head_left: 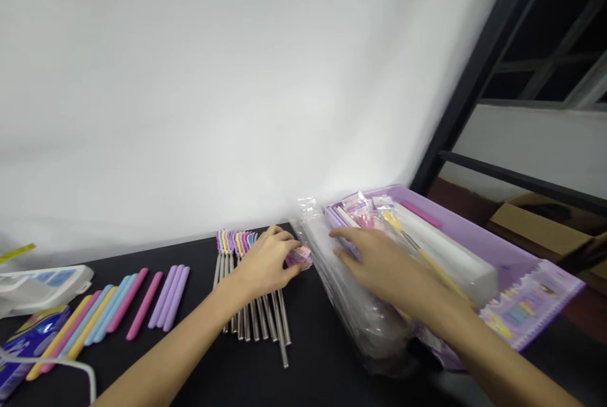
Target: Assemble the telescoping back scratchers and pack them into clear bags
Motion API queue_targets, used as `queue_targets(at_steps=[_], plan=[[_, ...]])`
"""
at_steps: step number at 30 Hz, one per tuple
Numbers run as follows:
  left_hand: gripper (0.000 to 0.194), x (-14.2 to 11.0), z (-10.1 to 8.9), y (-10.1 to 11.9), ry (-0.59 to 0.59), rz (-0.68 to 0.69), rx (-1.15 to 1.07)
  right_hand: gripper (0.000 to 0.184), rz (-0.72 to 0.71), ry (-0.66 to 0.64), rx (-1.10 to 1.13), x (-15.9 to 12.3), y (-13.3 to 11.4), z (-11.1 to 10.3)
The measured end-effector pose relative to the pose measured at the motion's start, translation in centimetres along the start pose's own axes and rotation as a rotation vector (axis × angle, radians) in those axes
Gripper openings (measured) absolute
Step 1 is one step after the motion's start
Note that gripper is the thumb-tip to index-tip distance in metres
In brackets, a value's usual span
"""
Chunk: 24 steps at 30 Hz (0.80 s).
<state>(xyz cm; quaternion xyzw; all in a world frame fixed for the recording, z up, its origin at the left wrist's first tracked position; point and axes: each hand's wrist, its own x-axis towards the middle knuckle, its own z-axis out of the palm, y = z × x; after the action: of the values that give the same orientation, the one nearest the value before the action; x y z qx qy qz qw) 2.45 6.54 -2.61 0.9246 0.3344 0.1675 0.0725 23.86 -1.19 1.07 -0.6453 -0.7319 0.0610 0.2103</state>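
My left hand has its thumb and fingers closed around a small stack of pink and purple printed cards on the black table. Partly under that wrist lies a row of metal rods with small coloured hand-shaped ends, like back scratchers. My right hand is over a pile of clear plastic bags, its thumb and fingers apart. Whether its fingertips touch the plastic I cannot tell. The bags lean along the left side of a lilac tray.
Several pink, yellow, blue and purple tubes lie on the left. Beyond them are a white plastic device, a blue packet and a white cable. The tray holds a white block and a wrapped yellow scratcher.
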Motion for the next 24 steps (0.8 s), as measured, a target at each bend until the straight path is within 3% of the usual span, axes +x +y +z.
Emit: queue_targets(at_steps=[4,7,12,15,18,24], plan=[[0.036,-1.4,0.5,-0.3,-0.004,0.024,0.041,0.036,0.003,-0.208,-0.215,-0.7,-1.1,2.5],[0.034,-1.8,0.0,-0.7,0.006,0.029,0.043,0.035,0.048,-0.218,-0.31,-1.0,-1.2,2.2],[0.031,-2.7,-3.3,-2.1,0.024,-0.098,0.023,0.032,0.021,-0.133,-0.266,1.3,-3.1,0.6],[0.026,-4.3,-5.9,-2.9,-0.048,-0.194,0.009,0.021,-0.03,-0.127,-0.195,3.6,-5.7,0.8],[0.022,-6.3,-7.7,-3.7,-0.157,-0.261,-0.02,0.007,-0.059,-0.211,-0.211,5.5,-8.5,2.3],[0.02,-9.2,-8.8,-5.3,-0.273,-0.348,0.032,0.019,-0.008,-0.482,-0.28,6.9,-10.7,6.2]])
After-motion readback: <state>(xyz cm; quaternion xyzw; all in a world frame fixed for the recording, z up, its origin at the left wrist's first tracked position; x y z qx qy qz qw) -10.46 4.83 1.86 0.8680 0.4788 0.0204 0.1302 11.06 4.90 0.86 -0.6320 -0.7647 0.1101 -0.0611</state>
